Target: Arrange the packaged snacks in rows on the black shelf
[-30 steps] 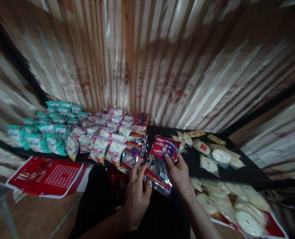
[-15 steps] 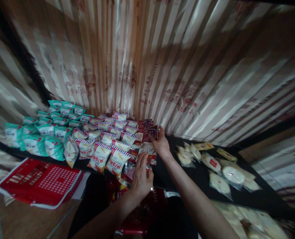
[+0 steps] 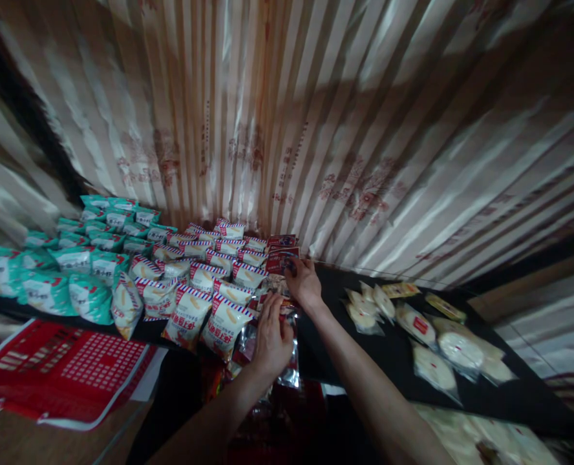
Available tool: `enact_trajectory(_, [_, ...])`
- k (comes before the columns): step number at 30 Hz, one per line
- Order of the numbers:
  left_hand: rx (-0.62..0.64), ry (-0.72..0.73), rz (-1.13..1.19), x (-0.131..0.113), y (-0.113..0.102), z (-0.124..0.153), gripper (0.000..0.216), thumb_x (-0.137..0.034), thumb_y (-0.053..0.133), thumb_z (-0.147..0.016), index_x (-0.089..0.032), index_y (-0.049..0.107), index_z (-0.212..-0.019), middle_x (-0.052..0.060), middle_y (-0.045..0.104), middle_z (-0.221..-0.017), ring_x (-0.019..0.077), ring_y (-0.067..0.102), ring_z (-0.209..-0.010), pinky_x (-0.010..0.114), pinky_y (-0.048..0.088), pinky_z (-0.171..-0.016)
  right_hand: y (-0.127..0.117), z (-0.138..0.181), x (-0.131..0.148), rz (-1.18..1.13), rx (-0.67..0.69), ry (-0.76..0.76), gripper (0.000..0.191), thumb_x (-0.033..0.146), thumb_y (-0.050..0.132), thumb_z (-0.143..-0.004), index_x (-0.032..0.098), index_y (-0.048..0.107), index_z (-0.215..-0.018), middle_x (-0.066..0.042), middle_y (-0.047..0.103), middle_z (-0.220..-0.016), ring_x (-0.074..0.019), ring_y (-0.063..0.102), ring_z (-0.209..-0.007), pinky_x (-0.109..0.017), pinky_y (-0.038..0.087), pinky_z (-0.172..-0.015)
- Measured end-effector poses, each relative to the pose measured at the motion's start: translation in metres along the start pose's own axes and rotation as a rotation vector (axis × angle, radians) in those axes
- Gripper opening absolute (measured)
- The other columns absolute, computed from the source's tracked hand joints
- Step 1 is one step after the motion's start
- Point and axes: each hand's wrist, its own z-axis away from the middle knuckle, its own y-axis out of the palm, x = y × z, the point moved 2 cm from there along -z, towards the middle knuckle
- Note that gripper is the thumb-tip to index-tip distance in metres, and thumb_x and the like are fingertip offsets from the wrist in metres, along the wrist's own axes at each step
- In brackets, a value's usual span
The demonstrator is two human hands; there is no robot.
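Observation:
My left hand [image 3: 273, 336] lies over a shiny see-through packet [image 3: 249, 342] at the front of the table, fingers stretched forward and thumb apart. Just beyond it, my right hand [image 3: 305, 284] has its fingers curled on the lower right corner of a dark red snack packet [image 3: 281, 259]. That packet overlaps other dark red packets in a column, one showing behind it at the wall side. Immediately left of the column stand rows of white snack bags [image 3: 226, 323] with red and blue striped tops. My hands hide part of the packets under them.
Teal bags [image 3: 44, 292] stand in rows at the far left of the black table [image 3: 326, 329]. Clear packs of pale round food [image 3: 456, 342] lie on the right. A red bag [image 3: 68, 368] hangs below the front left edge. A striped curtain [image 3: 287, 129] rises behind.
My right hand has come slightly left and down, and the dark red packet now lies flatter on the column. My left hand stays nearly in place; more of the shiny packet shows beside it.

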Motion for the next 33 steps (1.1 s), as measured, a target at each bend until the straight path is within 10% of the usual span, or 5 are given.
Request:
enact_trajectory(14, [-0.016, 0.138, -0.192, 0.013, 0.009, 0.003, 0.045, -0.007, 0.043, -0.075, -0.013, 0.052, -0.119, 0.014, 0.049, -0.131, 0.0257, 0.038, -0.129, 0.049, 0.033, -0.108, 0.017, 0.008, -0.007, 0.007, 0.084, -0.219, 0.038, 0.035, 0.049, -0.084, 0.018, 0.060, -0.117, -0.012, 0.050, -0.133, -0.0292, 0.032, -0.131, -0.048, 0.033, -0.102])
enact_trajectory(22, [0.014, 0.186, -0.265, 0.002, 0.000, 0.005, 0.042, -0.006, 0.043, -0.076, -0.013, 0.056, -0.115, 0.012, 0.050, -0.131, 0.0267, 0.034, -0.130, 0.050, 0.032, -0.108, 0.000, 0.026, -0.010, -0.158, -0.114, -0.225, 0.036, 0.034, 0.044, -0.086, 0.016, 0.062, -0.112, -0.012, 0.045, -0.136, -0.0273, 0.029, -0.132, -0.047, 0.031, -0.104])
enact_trajectory(28, [0.058, 0.278, -0.227, -0.016, -0.019, 0.026, 0.037, -0.005, 0.039, -0.080, -0.019, 0.061, -0.105, 0.008, 0.063, -0.111, 0.0226, 0.051, -0.110, 0.044, 0.041, -0.098, -0.032, 0.097, -0.023, -0.453, -0.280, -0.099, 0.033, 0.036, 0.037, -0.089, 0.019, 0.057, -0.110, -0.010, 0.059, -0.114, -0.0212, 0.051, -0.110, -0.041, 0.039, -0.097])
enact_trajectory(33, [0.307, 0.327, -0.099, -0.007, -0.029, 0.094, 0.034, -0.005, 0.034, -0.082, -0.019, 0.064, -0.092, 0.008, 0.067, -0.094, 0.0193, 0.057, -0.092, 0.035, 0.047, -0.084, -0.033, 0.192, -0.050, -0.641, -0.175, 0.192, 0.028, 0.040, 0.043, -0.087, 0.020, 0.056, -0.100, -0.003, 0.062, -0.078, -0.0171, 0.058, -0.070, -0.029, 0.046, -0.070])
